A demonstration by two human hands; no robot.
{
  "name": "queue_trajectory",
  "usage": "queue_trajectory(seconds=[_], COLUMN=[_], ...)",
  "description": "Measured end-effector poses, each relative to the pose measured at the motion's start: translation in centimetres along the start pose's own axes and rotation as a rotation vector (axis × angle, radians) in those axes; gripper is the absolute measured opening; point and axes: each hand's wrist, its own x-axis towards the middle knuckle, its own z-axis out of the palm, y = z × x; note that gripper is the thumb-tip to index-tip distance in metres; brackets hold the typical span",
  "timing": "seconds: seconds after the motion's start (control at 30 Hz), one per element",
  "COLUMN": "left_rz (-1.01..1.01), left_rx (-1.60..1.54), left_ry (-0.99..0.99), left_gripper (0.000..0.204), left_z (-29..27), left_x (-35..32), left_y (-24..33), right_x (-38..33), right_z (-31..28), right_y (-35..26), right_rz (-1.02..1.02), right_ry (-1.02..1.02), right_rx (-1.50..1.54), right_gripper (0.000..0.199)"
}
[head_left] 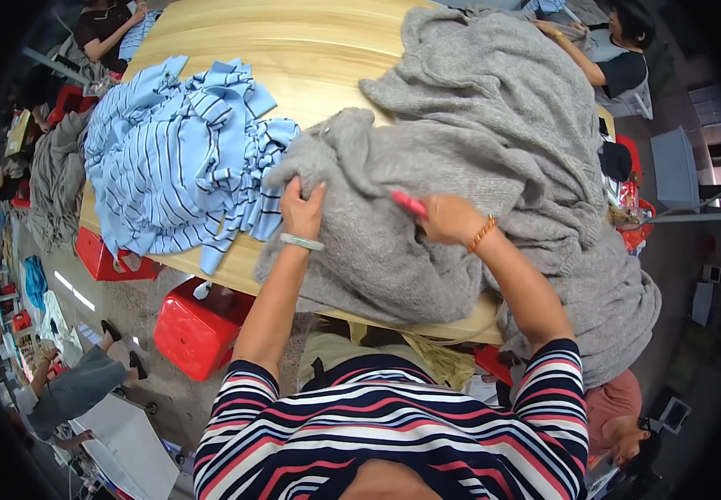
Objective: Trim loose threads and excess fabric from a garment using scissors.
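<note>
A grey knit garment (377, 237) lies bunched on the table in front of me, with a small button-like spot near its far left fold. My left hand (302, 208) pinches the left part of this garment, a pale bangle round its wrist. In my right hand (452, 220) is a small red-pink tool (409, 203), its end pointing left over the knit. The fist hides the rest of the tool, so its kind cannot be told. More grey knit fabric (502, 92) is heaped on the far right, touching the garment.
Blue striped garments (169, 158) are piled on the left of the wooden table (294, 42). Red stools (194, 325) stand by its near left edge. Grey fabric (594, 300) hangs over the right corner. Other people (619, 58) sit around, and one (85, 383) is at the lower left.
</note>
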Motion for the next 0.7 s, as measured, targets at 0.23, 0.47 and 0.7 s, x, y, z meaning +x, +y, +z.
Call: queue_trajectory(seconds=[0.23, 0.47, 0.7], left_rz=[0.237, 1.072, 1.360], left_rx=[-0.041, -0.208, -0.848], left_ry=[-0.893, -1.463, -1.325], left_gripper=[0.023, 0.024, 0.023], left_z=[5.1, 12.7, 23.6], left_x=[-7.1, -13.7, -26.8], left_y=[18.0, 28.2, 36.4], right_x=[-12.2, -24.8, -41.5], right_z=[1.9, 4.3, 5.8], right_y=[-1.2, -0.5, 5.3], right_rz=[-0.129, -0.364, 0.069], right_ry=[0.149, 0.955, 1.245], right_rx=[0.452, 0.370, 0.571], right_gripper=[0.035, 0.040, 0.040])
